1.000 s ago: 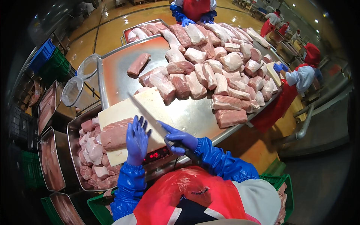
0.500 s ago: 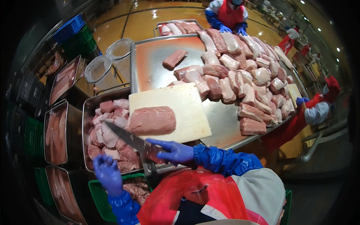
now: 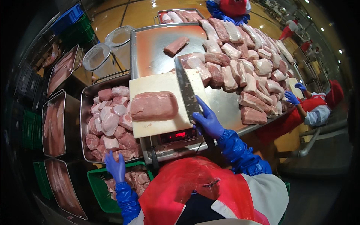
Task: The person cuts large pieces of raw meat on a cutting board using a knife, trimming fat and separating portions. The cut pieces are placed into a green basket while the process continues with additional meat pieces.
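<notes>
In a blue glove, my right hand [image 3: 205, 120] grips a broad long knife [image 3: 184, 86], its blade angled away from me over the right part of a cream cutting board [image 3: 157, 131]. A slab of pink meat [image 3: 153, 106] lies on the board, left of the blade. The board rests above a scale with a red display [image 3: 177, 135]. My left hand [image 3: 115, 167], also gloved, has its fingers apart at the near edge of a steel bin [image 3: 84, 131] heaped with meat chunks [image 3: 110, 123], just above a green crate [image 3: 95, 187] holding meat pieces.
A steel table [image 3: 146, 45] carries many meat pieces [image 3: 253, 114]. Two workers in red aprons stand at its far side [image 3: 228, 7] and right end [image 3: 315, 110]. More steel bins [image 3: 54, 123], lined tubs [image 3: 93, 60] and stacked blue crates [image 3: 67, 17] are at the left.
My right hand has moved up and right, swinging the knife from pointing left to pointing away from me. My left hand has moved down from beside the board to the bin's near edge.
</notes>
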Demonstrator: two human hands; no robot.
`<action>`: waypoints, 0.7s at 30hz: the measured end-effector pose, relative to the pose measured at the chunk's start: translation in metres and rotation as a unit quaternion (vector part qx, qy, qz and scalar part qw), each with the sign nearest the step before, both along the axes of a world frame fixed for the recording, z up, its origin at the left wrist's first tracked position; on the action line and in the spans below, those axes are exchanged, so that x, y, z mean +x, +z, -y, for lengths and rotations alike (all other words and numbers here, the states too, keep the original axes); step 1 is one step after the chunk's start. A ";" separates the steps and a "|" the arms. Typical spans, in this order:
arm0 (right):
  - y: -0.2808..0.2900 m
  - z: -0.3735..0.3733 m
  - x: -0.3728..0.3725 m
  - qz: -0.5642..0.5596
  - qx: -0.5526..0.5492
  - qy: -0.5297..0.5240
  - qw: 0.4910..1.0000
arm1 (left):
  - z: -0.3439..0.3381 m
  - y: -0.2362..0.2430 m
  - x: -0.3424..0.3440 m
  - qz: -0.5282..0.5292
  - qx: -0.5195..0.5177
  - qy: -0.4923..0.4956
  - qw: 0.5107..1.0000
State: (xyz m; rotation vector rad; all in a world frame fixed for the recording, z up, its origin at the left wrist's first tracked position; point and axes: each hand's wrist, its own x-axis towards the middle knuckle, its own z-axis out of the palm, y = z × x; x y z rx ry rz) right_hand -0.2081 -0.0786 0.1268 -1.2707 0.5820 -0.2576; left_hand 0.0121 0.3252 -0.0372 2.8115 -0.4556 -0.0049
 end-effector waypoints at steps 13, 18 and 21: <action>-0.080 0.057 -0.002 0.055 -0.041 -0.125 0.990 | 0.311 0.028 0.018 -0.071 -0.439 -0.290 0.847; -0.075 0.079 0.031 0.102 -0.011 -0.125 0.987 | 0.242 0.044 -0.056 -0.009 -0.324 -0.286 0.902; -0.073 0.078 0.021 0.090 0.006 -0.106 0.990 | 0.176 0.040 -0.054 -0.048 -0.305 -0.248 0.918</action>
